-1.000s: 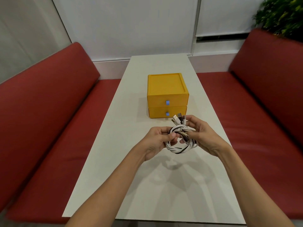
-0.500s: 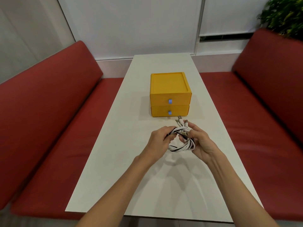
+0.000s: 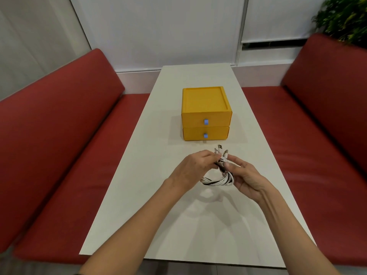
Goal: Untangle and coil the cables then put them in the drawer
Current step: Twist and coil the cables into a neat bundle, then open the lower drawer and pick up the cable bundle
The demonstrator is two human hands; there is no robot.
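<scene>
Above the counter point(image 3: 139, 195), both hands pinch one bundle of cables point(image 3: 217, 180): the left hand point(image 3: 191, 171) and right hand point(image 3: 245, 176) each have their grip pressed on the knot near the plugs point(image 3: 220, 152), which point toward twelve o'clock at the yellow drawer unit point(image 3: 206, 114). The drawers look closed. White and dark strands seem still intertwined; pulling hard may tighten the tangle, and a loosened grip could let the loops spring apart.

I count one yellow drawer unit point(image 3: 206, 113) with two drawers, each with one blue pull. One coiled bundle of cables point(image 3: 218, 180), three plug ends visible, strand count unclear. Two hands, two red benches, one table point(image 3: 139, 195), one plant point(image 3: 343, 16)
</scene>
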